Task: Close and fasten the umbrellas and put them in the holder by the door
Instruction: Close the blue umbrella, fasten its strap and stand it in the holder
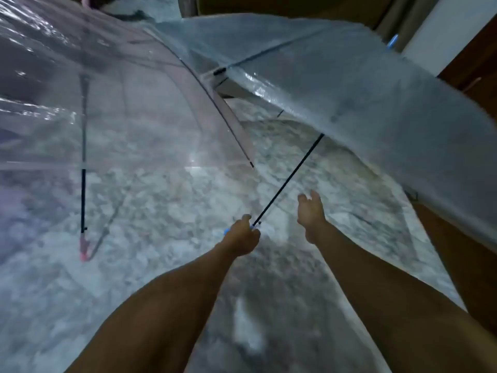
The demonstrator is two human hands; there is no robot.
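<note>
In the head view the task looked barely begun: both umbrellas were still open, neither fastened, and no holder or door could be picked out for certain. The left hand [243, 238], at lower centre of the frame, had its fingers curled round the blue handle [227, 232] of the blue umbrella [336, 84], whose thin black shaft [289, 180] ran up and right to a canopy filling the upper right. The right hand [310, 211], just right of the shaft, held nothing, its fingers loosely spread and reaching toward the shaft, apparently for the slider, though blur left that uncertain. The pink umbrella [88, 109] lay open across the left of the frame, its pink hooked handle [84, 250] low on the speckled stone floor [166, 265]. Both canopies were clear, glossy, crinkled plastic stretched in a dome over slim dark ribs, one tinted bluish, one edged in pink.
</note>
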